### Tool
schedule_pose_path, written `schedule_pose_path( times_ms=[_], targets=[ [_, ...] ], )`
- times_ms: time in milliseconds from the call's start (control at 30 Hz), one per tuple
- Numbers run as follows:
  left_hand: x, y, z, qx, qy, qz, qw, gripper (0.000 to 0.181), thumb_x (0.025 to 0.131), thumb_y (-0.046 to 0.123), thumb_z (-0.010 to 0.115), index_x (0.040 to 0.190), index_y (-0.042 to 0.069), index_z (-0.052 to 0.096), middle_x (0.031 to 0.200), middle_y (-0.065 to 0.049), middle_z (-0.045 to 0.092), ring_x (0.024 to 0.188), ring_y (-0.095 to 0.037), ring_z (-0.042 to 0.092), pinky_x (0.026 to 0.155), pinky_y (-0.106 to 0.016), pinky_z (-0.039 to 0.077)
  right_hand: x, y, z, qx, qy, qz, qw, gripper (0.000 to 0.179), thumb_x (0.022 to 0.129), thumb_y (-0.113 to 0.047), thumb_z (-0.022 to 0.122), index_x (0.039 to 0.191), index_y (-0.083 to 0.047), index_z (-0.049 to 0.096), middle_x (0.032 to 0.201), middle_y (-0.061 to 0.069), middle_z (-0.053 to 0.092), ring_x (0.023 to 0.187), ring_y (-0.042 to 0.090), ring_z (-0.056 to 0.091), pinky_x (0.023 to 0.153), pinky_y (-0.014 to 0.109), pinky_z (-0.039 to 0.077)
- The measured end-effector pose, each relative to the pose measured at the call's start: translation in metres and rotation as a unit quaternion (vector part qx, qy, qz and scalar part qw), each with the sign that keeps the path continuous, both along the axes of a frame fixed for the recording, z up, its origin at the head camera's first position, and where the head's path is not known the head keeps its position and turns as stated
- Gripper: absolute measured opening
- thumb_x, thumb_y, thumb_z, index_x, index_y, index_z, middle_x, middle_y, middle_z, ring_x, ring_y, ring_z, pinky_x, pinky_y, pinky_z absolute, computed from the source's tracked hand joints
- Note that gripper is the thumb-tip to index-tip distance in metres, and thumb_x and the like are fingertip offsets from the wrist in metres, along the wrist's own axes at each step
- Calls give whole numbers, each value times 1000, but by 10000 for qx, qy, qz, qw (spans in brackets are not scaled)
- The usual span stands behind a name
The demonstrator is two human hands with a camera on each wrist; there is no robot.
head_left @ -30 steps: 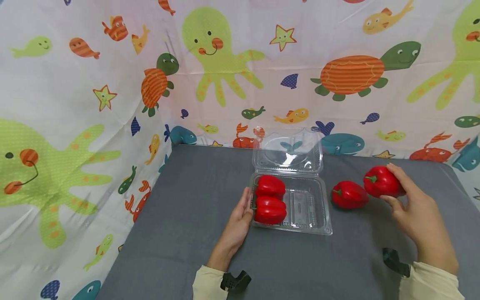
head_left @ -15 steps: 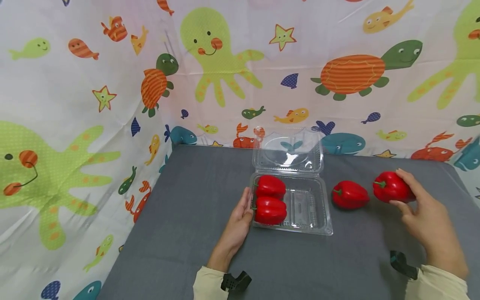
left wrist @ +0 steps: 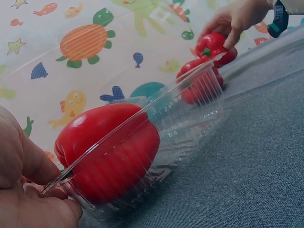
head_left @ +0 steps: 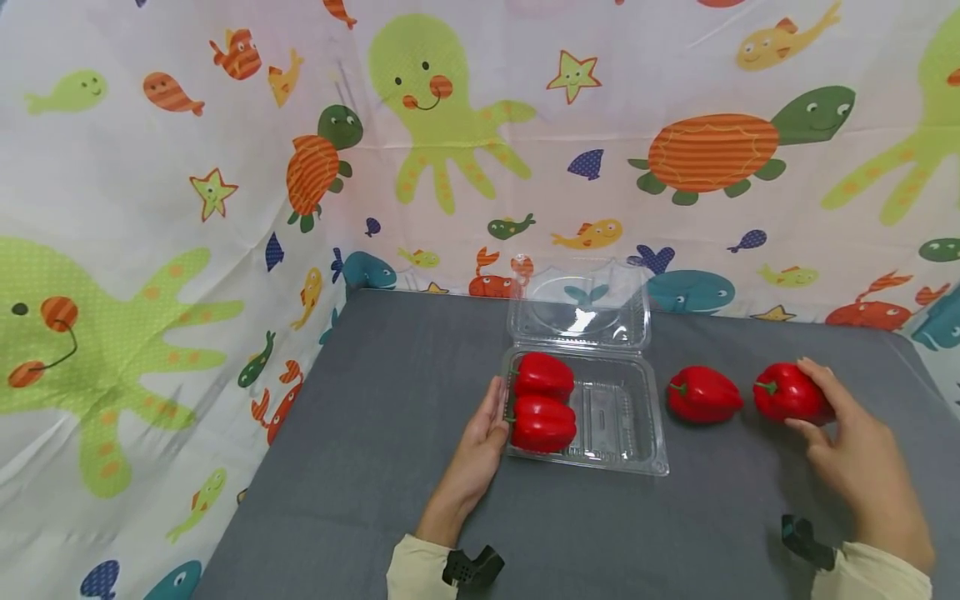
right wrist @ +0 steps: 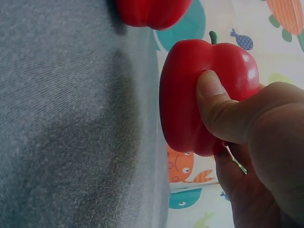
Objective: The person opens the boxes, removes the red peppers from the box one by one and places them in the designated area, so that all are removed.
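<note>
Peppers (head_left: 543, 423), red, two of them, lie at the left inside a clear box (head_left: 617, 421), its lid (head_left: 579, 323) raised; the left hand (head_left: 478, 442) pinches its left rim. Rightward, a third pepper (head_left: 703, 394) rests on the counter (head_left: 360, 467); just beside it, the right hand (head_left: 862, 454) grips a fourth pepper (head_left: 789, 392).

Two peppers (head_left: 544, 423) in the container (head_left: 618, 417) — two other peppers (head_left: 705, 395) to its right.

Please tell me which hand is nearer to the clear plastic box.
Left: the left hand holds the clear box at its left edge. The right hand is away to the right, gripping a red pepper beyond the loose pepper.
</note>
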State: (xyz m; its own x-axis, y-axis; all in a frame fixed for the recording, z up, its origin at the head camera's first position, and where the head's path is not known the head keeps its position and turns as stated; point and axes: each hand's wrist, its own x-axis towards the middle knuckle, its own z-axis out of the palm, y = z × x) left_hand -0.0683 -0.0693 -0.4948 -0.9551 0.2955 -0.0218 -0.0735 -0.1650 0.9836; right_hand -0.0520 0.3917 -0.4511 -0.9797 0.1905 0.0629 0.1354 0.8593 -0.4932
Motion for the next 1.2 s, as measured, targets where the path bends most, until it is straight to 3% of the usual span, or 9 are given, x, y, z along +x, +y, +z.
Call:
schedule_pose_path(
  times_ms=[167,433,900,1033,1200],
  targets=[
    [1,0,0,37,-6,-25,10000,71,108,-6,34,170,9,2,178,0,6,163,-17,7,129,-34,15,1,2,-5,36,-152,-38,9999,104,91,2,76,171,-23,15,167,33,13,123,66,40,91,84,40],
    [2,-1,0,100,-3,-39,9999,72,108,-7,34,170,9,2,178,-1,6,163,-17,7,128,-33,16,-2,5,-10,113,-427,-60,9990,103,91,0,76,171,-20,14,166,35,9,126,69,38,94,86,37],
    [4,-5,1,77,55,-72,9999,72,108,-7,33,170,7,1,178,-3,4,163,-18,6,129,-35,14,1,7,-18,-5,-487,-42,9988,101,93,-10,77,171,-21,13,168,32,10,142,69,24,95,88,32],
    [5,-5,1,31,42,-32,10000,72,108,-6,34,170,8,2,178,-2,6,163,-18,7,129,-36,15,1,6,-17,-21,-563,28,9984,102,94,-13,77,171,-18,11,170,28,6,145,68,20,94,88,31],
    [2,-2,-2,99,58,-59,9999,72,108,-7,34,170,9,2,178,-1,6,163,-18,7,129,-36,15,2,6,-15,-47,-379,132,9992,99,93,-7,77,170,-11,16,173,21,-4,150,65,13,103,88,22]
  ],
)
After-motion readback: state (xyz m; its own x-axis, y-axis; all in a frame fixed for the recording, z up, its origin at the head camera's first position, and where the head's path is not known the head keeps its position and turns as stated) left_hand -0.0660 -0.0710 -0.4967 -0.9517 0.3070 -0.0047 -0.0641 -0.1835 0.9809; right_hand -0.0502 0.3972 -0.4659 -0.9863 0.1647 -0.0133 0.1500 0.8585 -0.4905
